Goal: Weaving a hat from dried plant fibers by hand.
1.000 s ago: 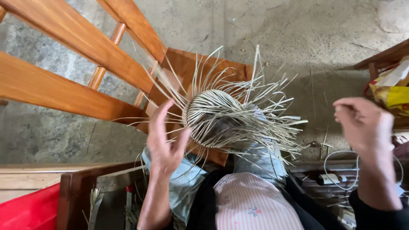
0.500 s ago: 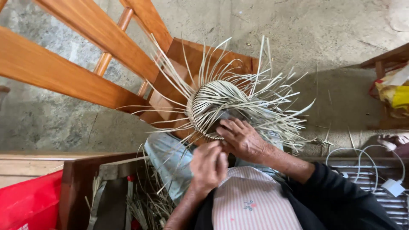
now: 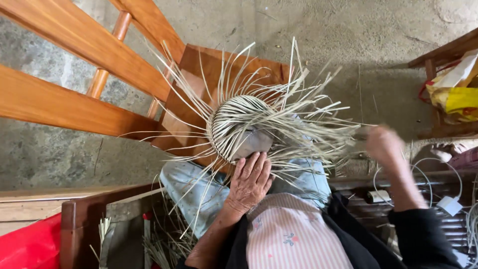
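Left hand: palm down, fingers together and pointing up-frame, flat, forearm bare and running down-frame. Right hand: raised out to the right, motion-blurred, fingers curled loosely; grip state unclear. Black sleeve covers the right forearm.

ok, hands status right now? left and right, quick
Left hand: fingers spread flat, pressing on the woven straw piece, not gripping.
Right hand: raised to the side, motion-blurred; seems closed, but what it holds cannot be told.
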